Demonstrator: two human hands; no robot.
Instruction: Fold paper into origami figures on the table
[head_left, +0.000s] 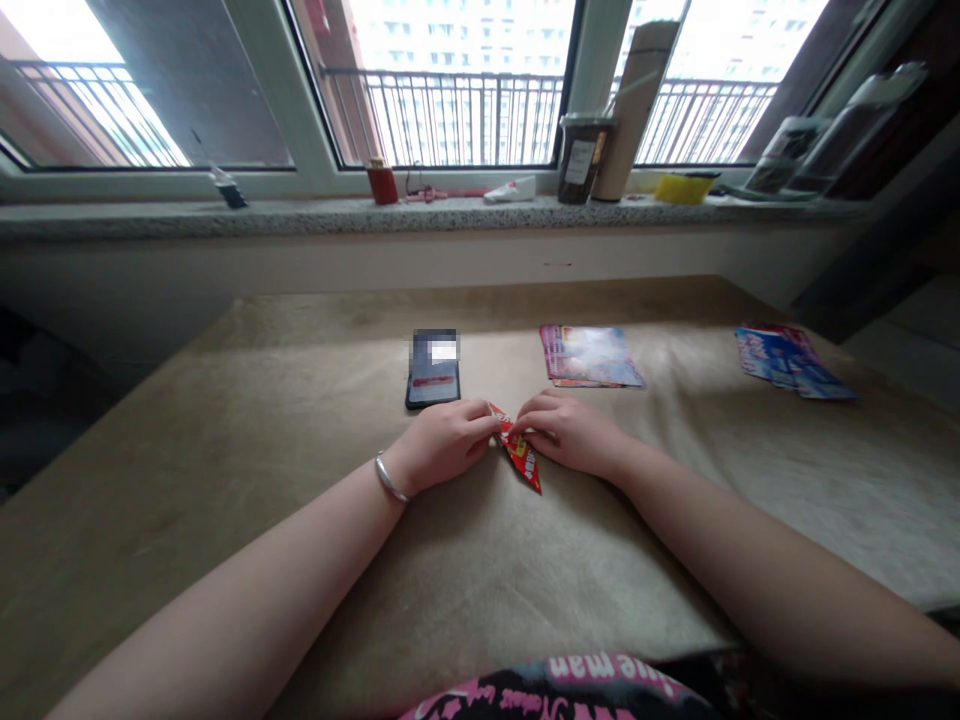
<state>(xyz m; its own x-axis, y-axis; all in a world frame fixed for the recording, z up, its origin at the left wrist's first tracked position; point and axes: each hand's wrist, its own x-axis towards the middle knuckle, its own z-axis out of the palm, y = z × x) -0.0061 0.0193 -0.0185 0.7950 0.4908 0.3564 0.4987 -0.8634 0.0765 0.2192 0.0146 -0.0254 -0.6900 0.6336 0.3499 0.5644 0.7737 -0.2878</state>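
Note:
Between my two hands is a folded piece of red printed paper point(525, 466), narrow and pointed at its near end. My left hand point(450, 440) pinches its left side; a silver bangle sits on that wrist. From the right, my right hand point(564, 430) grips the same paper, its fingers curled against the upper part. Part of the paper is hidden under the fingers. Just beyond my left hand lies a phone point(433, 390) with a lit screen. Past my right hand rests a stack of colourful printed sheets point(596, 355).
More blue and pink printed sheets point(793, 362) lie fanned at the right of the tan table point(300, 520). On the stone windowsill point(300, 218) stand a dark jar point(581, 165), a cardboard tube point(637, 110), a red container point(382, 184) and a yellow item point(684, 188).

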